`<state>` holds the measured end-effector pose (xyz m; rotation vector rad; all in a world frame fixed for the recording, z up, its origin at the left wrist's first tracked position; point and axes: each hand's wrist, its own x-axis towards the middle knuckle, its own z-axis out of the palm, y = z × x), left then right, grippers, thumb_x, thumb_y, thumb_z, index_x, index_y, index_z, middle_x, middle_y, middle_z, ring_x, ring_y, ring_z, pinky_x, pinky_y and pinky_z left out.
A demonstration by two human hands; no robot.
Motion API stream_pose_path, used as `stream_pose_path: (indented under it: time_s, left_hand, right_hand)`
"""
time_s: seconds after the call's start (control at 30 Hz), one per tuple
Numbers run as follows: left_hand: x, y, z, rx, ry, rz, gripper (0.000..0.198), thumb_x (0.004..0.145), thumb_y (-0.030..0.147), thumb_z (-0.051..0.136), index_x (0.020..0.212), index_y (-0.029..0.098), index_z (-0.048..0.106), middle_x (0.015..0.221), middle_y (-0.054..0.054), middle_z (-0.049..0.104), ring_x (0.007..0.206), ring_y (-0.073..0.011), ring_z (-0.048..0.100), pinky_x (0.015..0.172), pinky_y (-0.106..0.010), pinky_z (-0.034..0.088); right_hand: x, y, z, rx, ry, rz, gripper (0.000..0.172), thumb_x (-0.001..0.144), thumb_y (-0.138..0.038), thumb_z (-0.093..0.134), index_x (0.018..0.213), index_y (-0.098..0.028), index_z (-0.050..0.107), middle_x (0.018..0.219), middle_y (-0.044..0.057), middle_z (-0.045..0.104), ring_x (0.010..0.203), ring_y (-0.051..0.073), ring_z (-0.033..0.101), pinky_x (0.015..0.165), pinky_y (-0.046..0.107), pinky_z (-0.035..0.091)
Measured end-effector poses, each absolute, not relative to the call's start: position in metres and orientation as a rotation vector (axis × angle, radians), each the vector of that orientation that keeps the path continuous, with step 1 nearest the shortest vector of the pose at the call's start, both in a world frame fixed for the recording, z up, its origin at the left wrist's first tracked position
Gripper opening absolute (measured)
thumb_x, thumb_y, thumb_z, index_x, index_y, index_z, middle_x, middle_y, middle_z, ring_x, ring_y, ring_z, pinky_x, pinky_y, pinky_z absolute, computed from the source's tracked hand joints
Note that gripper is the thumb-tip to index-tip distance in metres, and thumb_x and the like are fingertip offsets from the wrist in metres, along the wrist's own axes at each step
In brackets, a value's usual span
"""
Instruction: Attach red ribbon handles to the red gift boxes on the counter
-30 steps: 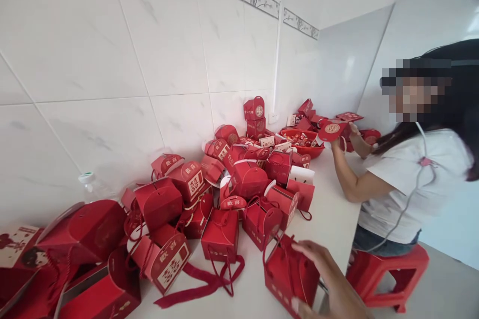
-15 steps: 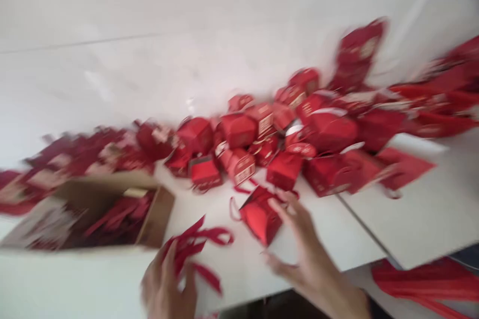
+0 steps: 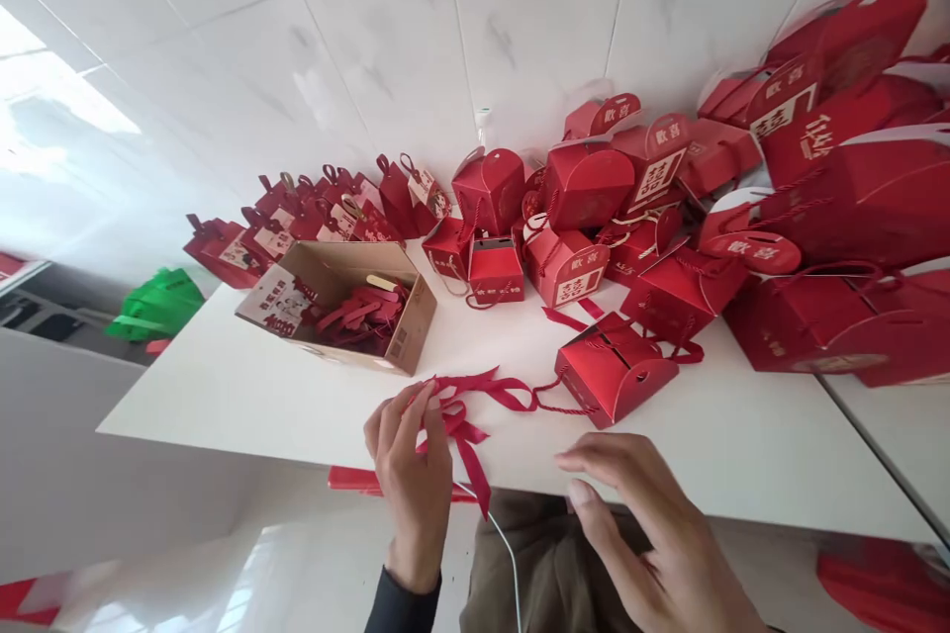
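Observation:
My left hand (image 3: 412, 450) is at the table's front edge, its fingertips closed on a bunch of red ribbon (image 3: 461, 430). Loops and loose ends of the ribbon spread to the right, and one tail droops over the edge. My right hand (image 3: 653, 534) is held in front of the table with thumb and fingers apart and nothing between them. Beyond it, a red gift box (image 3: 613, 371) lies on the white table (image 3: 512, 356), with a twisted cord handle reaching toward the ribbon. Another piece of red ribbon (image 3: 571, 315) lies behind that box.
An open cardboard box (image 3: 420, 326) holds red strips. Behind it stand several small red gift bags (image 3: 312, 208). Many red gift boxes (image 3: 590, 183) crowd along the tiled wall to the right. A green bag (image 3: 157, 305) is at far left. A thin white cable (image 3: 509, 549) hangs by my lap.
The view has swung and steadied, showing more at left. My right hand has drawn back from the near gift box. My left hand stays with the red ribbon.

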<state>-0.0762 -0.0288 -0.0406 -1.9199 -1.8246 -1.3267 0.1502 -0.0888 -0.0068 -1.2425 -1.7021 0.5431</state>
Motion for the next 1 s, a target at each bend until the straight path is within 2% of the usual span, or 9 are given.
stream_pose_path:
  time_s: [0.07,0.2,0.3,0.47,0.63,0.7,0.8,0.9,1.0]
  left_hand:
    - [-0.068,-0.031,-0.018,-1.961,-1.743,-1.367,0.02,0.101,0.014,0.06,0.112,0.022,0.074,0.1,-0.006,0.077,0.094,-0.0218,0.066,0.091,-0.039,0.051]
    - [-0.035,-0.048,0.006,-2.29,-1.555,-1.528,0.031,0.096,0.001,0.056,0.113,0.024,0.068,0.092,-0.003,0.074,0.083,-0.0192,0.065,0.076,-0.033,0.051]
    - [-0.011,-0.057,0.0,-2.403,-1.549,-1.622,0.034,0.092,-0.003,0.054,0.11,0.024,0.066,0.082,-0.002,0.067,0.071,-0.0182,0.056,0.068,-0.033,0.046]
    - [0.01,-0.053,-0.011,-2.464,-1.651,-1.747,0.032,0.095,-0.001,0.053,0.109,0.024,0.066,0.077,-0.001,0.063,0.069,-0.0173,0.053,0.064,-0.031,0.042]
    - [0.027,-0.057,-0.011,-2.777,-1.479,-1.781,0.026,0.096,0.003,0.054,0.107,0.023,0.067,0.075,-0.001,0.061,0.069,-0.0171,0.051,0.069,-0.034,0.042]
    - [0.032,-0.057,-0.009,-2.865,-1.458,-1.788,0.021,0.1,0.011,0.054,0.109,0.024,0.068,0.083,-0.003,0.065,0.076,-0.0188,0.057,0.072,-0.035,0.045]
    - [0.035,-0.042,-0.004,-2.744,-1.673,-1.804,0.024,0.105,0.027,0.051,0.124,0.027,0.067,0.115,-0.009,0.069,0.105,-0.0242,0.065,0.084,-0.037,0.053]
    - [0.035,-0.007,-0.006,-2.66,-1.811,-1.786,0.038,0.104,0.03,0.056,0.141,0.026,0.053,0.139,-0.013,0.061,0.126,-0.0273,0.06,0.101,-0.044,0.053]
    - [0.039,0.025,-0.015,-2.804,-1.759,-1.711,0.051,0.101,0.031,0.06,0.149,0.023,0.045,0.142,-0.015,0.06,0.127,-0.0276,0.061,0.106,-0.048,0.051]
  right_hand:
    - [0.139,-0.078,0.002,-1.25,-1.679,0.786,0.019,0.108,-0.037,0.054,0.118,-0.033,0.07,0.111,0.003,0.074,0.099,0.019,0.075,0.084,0.027,0.065]
    - [0.121,-0.057,0.01,-1.238,-1.48,1.175,0.036,0.107,-0.054,0.051,0.124,-0.031,0.074,0.122,0.007,0.076,0.112,0.025,0.075,0.084,0.027,0.067]
    - [0.123,-0.045,0.01,-1.134,-1.277,1.333,0.038,0.105,-0.06,0.053,0.105,-0.029,0.076,0.095,0.006,0.078,0.097,0.026,0.078,0.077,0.028,0.069]
    - [0.163,-0.044,0.029,-1.091,-1.114,1.168,0.036,0.105,-0.057,0.056,0.087,-0.029,0.07,0.08,0.005,0.071,0.078,0.025,0.074,0.074,0.035,0.068]
    - [0.206,-0.058,0.056,-1.107,-0.898,1.028,0.039,0.104,-0.057,0.057,0.077,-0.03,0.064,0.053,-0.002,0.042,0.046,0.019,0.05,0.046,0.035,0.056]
    - [0.22,-0.067,0.058,-1.165,-0.867,1.019,0.04,0.102,-0.057,0.059,0.074,-0.029,0.063,0.05,-0.003,0.032,0.042,0.017,0.04,0.038,0.034,0.047]
    - [0.244,-0.08,0.055,-1.227,-0.807,0.934,0.028,0.1,-0.055,0.064,0.085,-0.032,0.069,0.047,-0.006,0.025,0.037,0.015,0.03,0.032,0.034,0.032]
    - [0.264,-0.086,0.055,-1.302,-0.73,0.741,0.013,0.094,-0.046,0.072,0.094,-0.033,0.073,0.05,-0.003,0.038,0.041,0.017,0.042,0.033,0.033,0.027]
    - [0.273,-0.078,0.058,-1.405,-0.766,0.8,0.019,0.085,-0.044,0.077,0.079,-0.027,0.072,0.058,0.001,0.05,0.047,0.017,0.049,0.036,0.032,0.029]
